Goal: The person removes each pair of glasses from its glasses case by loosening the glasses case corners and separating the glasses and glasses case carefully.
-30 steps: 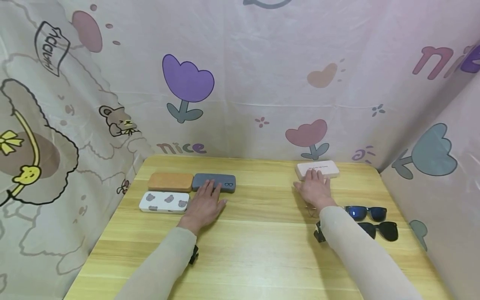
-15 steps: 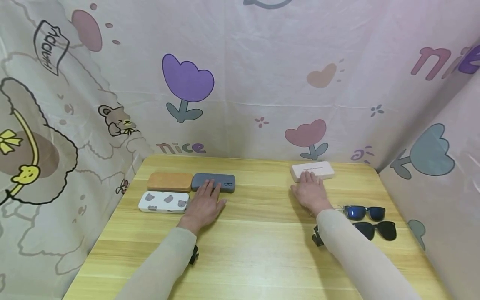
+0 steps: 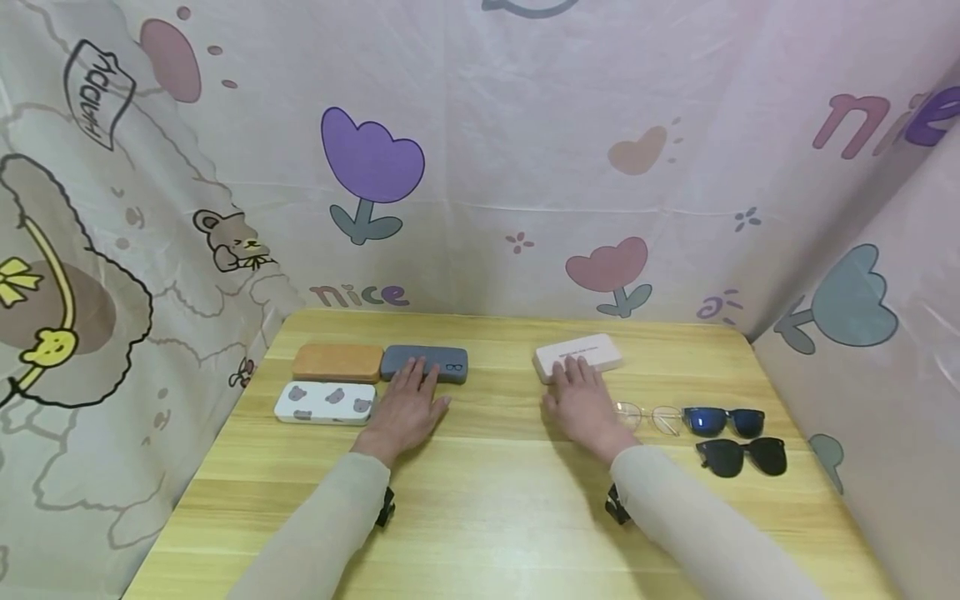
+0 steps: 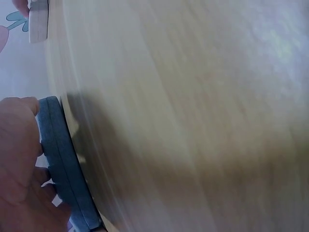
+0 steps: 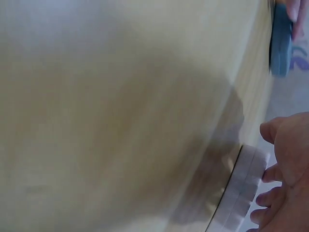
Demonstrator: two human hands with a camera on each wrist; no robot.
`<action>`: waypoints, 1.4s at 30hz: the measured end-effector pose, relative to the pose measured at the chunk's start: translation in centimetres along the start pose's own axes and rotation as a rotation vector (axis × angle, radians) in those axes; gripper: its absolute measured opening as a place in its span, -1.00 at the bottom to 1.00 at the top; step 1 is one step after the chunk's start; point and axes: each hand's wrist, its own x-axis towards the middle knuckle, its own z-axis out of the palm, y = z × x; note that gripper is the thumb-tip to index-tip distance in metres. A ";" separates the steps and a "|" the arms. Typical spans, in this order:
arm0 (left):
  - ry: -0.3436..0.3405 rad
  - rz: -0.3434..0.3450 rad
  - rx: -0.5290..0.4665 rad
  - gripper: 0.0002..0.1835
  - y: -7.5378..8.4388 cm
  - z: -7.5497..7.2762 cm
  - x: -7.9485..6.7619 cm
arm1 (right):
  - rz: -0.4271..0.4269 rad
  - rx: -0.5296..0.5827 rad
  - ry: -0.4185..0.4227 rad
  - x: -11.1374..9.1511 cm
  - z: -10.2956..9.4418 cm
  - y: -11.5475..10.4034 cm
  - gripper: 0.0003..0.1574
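Observation:
My left hand (image 3: 405,412) lies with extended fingers over a blue-grey glasses case (image 3: 452,355) printed with a small pair of glasses. In the left wrist view its fingertips are on top of that case (image 4: 66,166). My right hand (image 3: 587,410) has its straight fingers on the front part of a white glasses case (image 3: 600,350) with small lettering, set at a slight angle. The right wrist view shows this case's side (image 5: 241,186) flat on the table under the fingertips, the thumb held apart from it. Wood-grain table separates the two cases.
An orange-brown glasses case (image 3: 337,362) sits left of the blue-grey one, a white bear-print case (image 3: 322,402) in front of it. Right of my right hand lie thin-framed glasses (image 3: 665,420), blue-lensed sunglasses (image 3: 723,422) and black sunglasses (image 3: 742,457). Printed cloth (image 3: 480,167) hangs behind the table.
My right hand has slid the white case leftward across the table, and the case has turned a little. The thin-framed glasses have come into fuller view. My left hand has stayed on the blue-grey case.

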 end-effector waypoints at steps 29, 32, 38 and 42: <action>0.057 0.267 0.050 -0.31 3.6 2.2 -3.2 | -0.173 -0.101 0.194 -7.6 3.9 -10.4 -0.19; 0.031 0.316 0.027 -0.29 4.4 2.5 -4.0 | -0.198 -0.126 0.213 -8.4 4.1 -10.9 -0.20; -0.001 0.331 -0.060 -0.19 4.9 2.4 -4.8 | -0.261 -0.154 0.244 -10.0 4.5 -11.5 -0.23; 0.031 0.329 -0.116 -0.14 4.8 2.4 -4.9 | -0.325 -0.173 0.267 -11.1 4.7 -11.5 -0.27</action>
